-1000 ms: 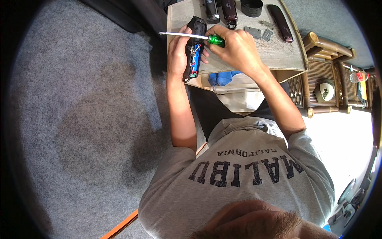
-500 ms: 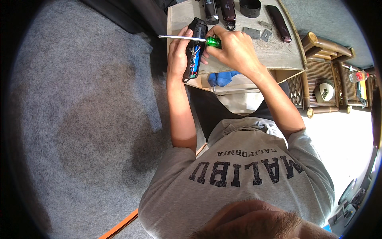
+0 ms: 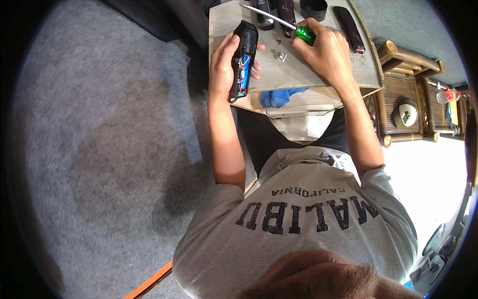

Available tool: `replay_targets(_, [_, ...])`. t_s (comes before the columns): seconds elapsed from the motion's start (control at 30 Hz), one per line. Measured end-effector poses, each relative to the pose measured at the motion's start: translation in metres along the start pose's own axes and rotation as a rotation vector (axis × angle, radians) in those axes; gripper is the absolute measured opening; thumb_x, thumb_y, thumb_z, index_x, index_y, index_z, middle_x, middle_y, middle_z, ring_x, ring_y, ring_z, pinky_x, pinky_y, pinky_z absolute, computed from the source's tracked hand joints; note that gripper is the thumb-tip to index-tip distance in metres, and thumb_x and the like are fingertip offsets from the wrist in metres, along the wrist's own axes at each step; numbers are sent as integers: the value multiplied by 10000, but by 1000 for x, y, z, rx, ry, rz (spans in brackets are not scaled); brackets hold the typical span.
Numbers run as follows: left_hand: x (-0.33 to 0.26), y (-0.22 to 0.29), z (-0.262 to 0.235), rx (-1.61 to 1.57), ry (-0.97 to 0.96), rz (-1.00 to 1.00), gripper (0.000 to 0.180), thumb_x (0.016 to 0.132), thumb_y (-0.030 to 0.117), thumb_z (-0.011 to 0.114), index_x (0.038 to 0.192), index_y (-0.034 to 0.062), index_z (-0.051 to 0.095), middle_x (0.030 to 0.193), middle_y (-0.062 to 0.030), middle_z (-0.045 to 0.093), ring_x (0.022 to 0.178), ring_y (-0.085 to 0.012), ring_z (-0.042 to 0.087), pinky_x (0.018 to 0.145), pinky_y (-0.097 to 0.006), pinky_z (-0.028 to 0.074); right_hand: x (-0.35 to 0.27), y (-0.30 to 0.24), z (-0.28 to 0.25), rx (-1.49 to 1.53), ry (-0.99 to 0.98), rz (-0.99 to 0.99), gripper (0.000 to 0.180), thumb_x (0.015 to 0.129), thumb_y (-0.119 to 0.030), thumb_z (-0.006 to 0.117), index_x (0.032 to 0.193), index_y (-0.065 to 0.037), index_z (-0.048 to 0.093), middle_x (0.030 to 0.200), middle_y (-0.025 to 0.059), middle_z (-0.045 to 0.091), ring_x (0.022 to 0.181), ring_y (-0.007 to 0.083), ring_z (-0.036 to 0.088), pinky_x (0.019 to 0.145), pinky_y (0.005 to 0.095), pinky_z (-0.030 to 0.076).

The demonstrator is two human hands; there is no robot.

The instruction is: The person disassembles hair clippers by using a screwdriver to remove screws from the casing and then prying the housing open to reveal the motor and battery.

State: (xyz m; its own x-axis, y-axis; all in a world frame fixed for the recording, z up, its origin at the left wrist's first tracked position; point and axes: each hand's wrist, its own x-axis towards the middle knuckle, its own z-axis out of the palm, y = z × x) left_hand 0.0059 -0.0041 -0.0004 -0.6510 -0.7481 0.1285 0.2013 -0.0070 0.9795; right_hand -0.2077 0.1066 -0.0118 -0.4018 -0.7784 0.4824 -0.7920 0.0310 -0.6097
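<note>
My left hand (image 3: 222, 70) is wrapped round an opened black hair clipper (image 3: 247, 40), held upright over the left of the small table. Its lower half lies bare, showing a blue battery (image 3: 243, 71), thin wires and a bit of green circuit board. Over the table's right part, my right hand (image 3: 329, 57) grips a screwdriver (image 3: 304, 35) by its green handle, the metal shaft pointing up and left. That hand is lowered to the tabletop; its fingertips are partly hidden, so I cannot tell whether they touch anything else. Small pale parts (image 3: 281, 57) lie between my hands.
Along the table's (image 3: 269, 79) far side lie a dark clipper (image 3: 264, 17), a maroon casing (image 3: 286, 11) and a round black container (image 3: 313, 9). A long dark cover (image 3: 349, 30) rests at right. Blue cloth (image 3: 279, 98) sits in the open shelf below. Bamboo chairs (image 3: 403, 94) stand right.
My right hand has moved right, away from the clipper, carrying the screwdriver, and now covers the flat grey metal pieces. The small pale parts have come into view. My left hand holds nearly still.
</note>
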Motion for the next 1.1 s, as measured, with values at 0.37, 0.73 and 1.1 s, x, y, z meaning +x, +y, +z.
replay_targets(0.37, [0, -1, 1, 6, 7, 5, 390, 1123, 324, 450, 1242, -12, 610, 1031, -194, 753, 626, -180, 704, 505, -303, 602, -7, 3, 4, -164, -32, -125, 281, 862, -325, 765, 1054, -119, 750, 772, 148, 743, 754, 368, 746, 704, 483, 594])
replay_targets(0.73, [-1, -2, 1, 23, 11, 12, 386, 1125, 323, 445, 1231, -9, 610, 1023, -189, 751, 625, -175, 703, 502, -301, 599, -8, 3, 2, -94, 33, -89, 259, 857, -283, 757, 1071, -137, 751, 735, 142, 733, 729, 362, 744, 679, 483, 584])
replay_targets(1.1, [1, -2, 0, 5, 11, 2, 404, 1111, 346, 467, 1250, -8, 604, 1044, -204, 755, 642, -196, 710, 509, -315, 605, -30, 2, -22, 402, 36, 4, 324, 978, -196, 723, 1235, -68, 575, 837, 116, 741, 610, 238, 657, 616, 362, 499])
